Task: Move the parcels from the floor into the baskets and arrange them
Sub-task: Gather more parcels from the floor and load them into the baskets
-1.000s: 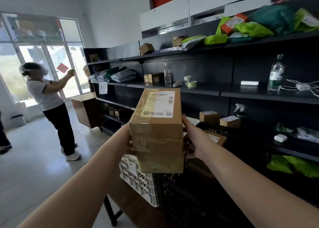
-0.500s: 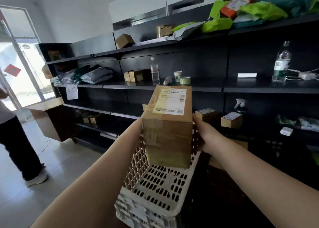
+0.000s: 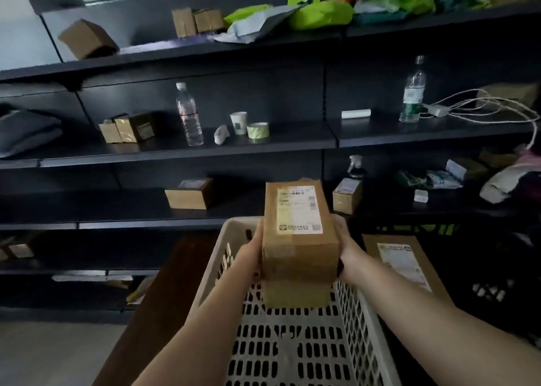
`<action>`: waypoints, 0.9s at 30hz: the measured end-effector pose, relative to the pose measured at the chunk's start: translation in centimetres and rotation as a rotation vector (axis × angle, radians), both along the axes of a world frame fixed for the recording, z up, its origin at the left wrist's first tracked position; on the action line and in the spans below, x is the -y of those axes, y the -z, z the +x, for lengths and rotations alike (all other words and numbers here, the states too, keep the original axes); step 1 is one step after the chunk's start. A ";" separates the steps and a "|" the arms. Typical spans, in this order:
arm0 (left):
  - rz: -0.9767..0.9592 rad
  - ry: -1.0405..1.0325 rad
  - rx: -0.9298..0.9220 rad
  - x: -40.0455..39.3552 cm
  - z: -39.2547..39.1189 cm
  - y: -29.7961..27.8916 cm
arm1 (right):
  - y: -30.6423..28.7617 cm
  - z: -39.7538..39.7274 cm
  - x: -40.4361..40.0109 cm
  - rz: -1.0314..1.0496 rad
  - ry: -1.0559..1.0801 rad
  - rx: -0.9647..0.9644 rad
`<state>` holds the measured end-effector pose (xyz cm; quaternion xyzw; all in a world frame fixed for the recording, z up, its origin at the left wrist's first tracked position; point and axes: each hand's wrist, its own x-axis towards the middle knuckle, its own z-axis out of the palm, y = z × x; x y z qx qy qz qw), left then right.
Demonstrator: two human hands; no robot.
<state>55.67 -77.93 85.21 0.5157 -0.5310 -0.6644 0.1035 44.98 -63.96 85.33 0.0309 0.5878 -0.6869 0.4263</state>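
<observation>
A person's two hands hold a brown cardboard parcel (image 3: 300, 233) over the far end of a white perforated plastic basket (image 3: 292, 347), the box's white shipping label facing up. The left hand (image 3: 250, 254) clasps the parcel's side at 9 o'clock, fingers wrapped against the cardboard; the right hand (image 3: 349, 252) grips the opposite side at 3 o'clock, its fingertips largely hidden behind the box. Whether the parcel's underside touches the basket floor cannot be told. At 3 o'clock of the white basket, a flat labelled parcel (image 3: 401, 264) lies inside a dark basket (image 3: 491, 292). Both baskets rest on a brown surface (image 3: 152, 312) set against black shelving (image 3: 187, 151). On the shelf at 12 o'clock stand a clear water bottle (image 3: 189, 115), a paper cup (image 3: 238, 123) and a roll of tape (image 3: 257, 130); toward 2 o'clock a second bottle (image 3: 412, 91) stands beside white cables (image 3: 480, 104). Small cardboard boxes (image 3: 188, 194) dot the lower shelves, and green mailer bags (image 3: 322, 14) crowd the top shelf.
</observation>
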 end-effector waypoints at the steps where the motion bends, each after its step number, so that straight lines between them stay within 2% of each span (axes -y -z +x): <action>1: 0.041 0.045 -0.012 1.0 -0.7 1.4 | 0.9 -0.9 0.7 0.028 0.019 0.009; 3: 0.110 0.142 -0.034 2.1 -1.7 4.2 | 2.7 -2.4 1.9 0.121 0.050 -0.033; 5: 0.055 0.254 0.052 2.1 -2.6 6.5 | 4.0 -2.7 2.8 0.225 0.049 -0.079; 8: -0.176 0.460 0.209 1.0 -3.3 8.6 | 6.4 -1.8 3.6 0.512 -0.155 -0.313; 11: -0.387 0.587 0.174 0.3 -2.7 9.5 | 7.5 -1.3 3.1 0.673 -0.365 -0.576; 14: -0.655 0.619 0.245 -1.0 -2.3 8.0 | 6.1 -1.3 1.6 0.695 -0.398 -0.744; 17: -0.967 0.659 0.349 -4.0 -2.8 4.4 | 3.4 -1.0 -1.5 0.736 -0.388 -1.058; 22: -1.421 0.715 0.281 -12.7 -4.4 -1.7 | -2.5 -0.2 -10.0 0.846 -0.438 -1.521; 24: -1.523 0.754 0.286 -17.1 -5.0 -3.3 | -4.4 -0.4 -15.0 0.988 -0.502 -1.633; 27: -1.552 0.805 0.311 -24.9 -5.9 -4.3 | -5.7 -0.5 -24.4 1.162 -0.521 -1.629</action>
